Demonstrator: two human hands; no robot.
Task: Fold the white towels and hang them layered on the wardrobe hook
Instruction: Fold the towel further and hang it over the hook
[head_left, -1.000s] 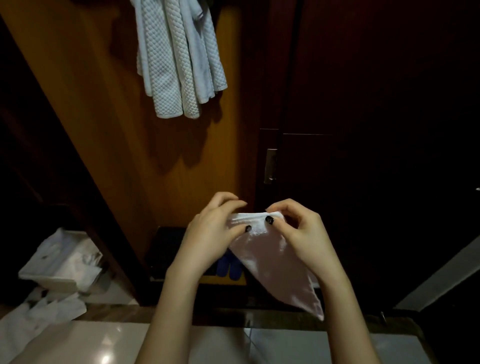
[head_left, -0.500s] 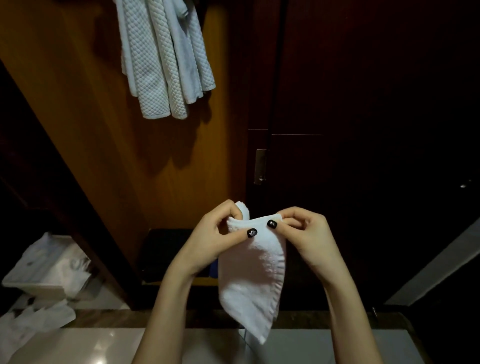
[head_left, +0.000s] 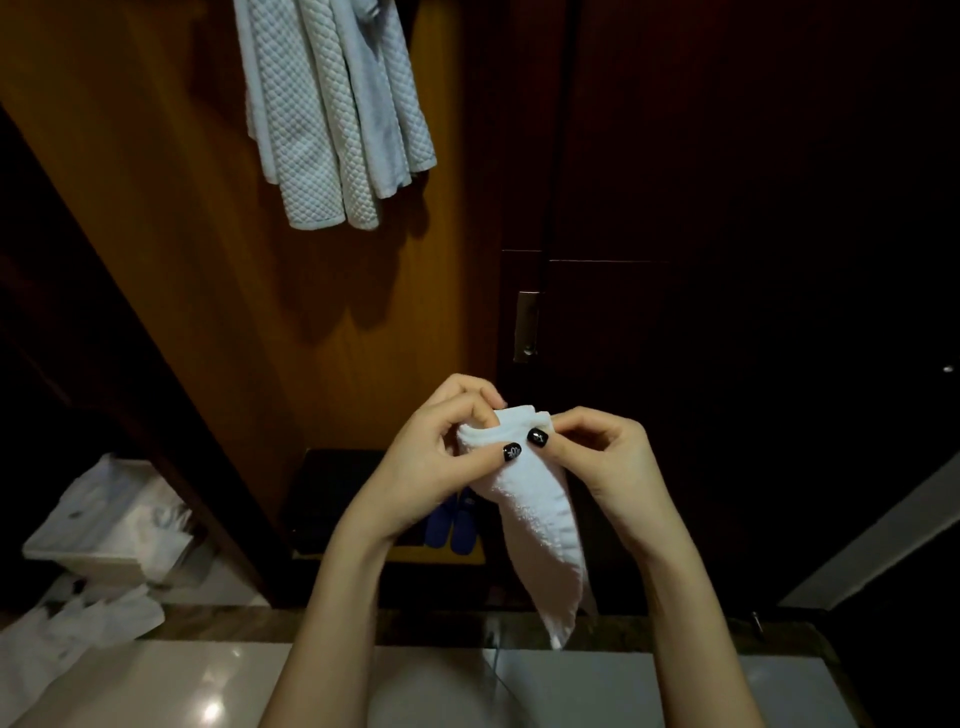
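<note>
From the head view, well below the hanging towels (head_left: 332, 114) and a little to their right, a small white towel (head_left: 540, 525) is held up in the air. The left hand (head_left: 431, 457) grips its bunched top corner with curled fingers and thumb. The right hand (head_left: 608, 467) pinches the same edge just beside it. The rest of the cloth droops to a narrow point.

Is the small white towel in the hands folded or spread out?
Folded. The small towel hangs as a narrow doubled strip, its layered top edge pinched by the left hand and right hand.
</note>
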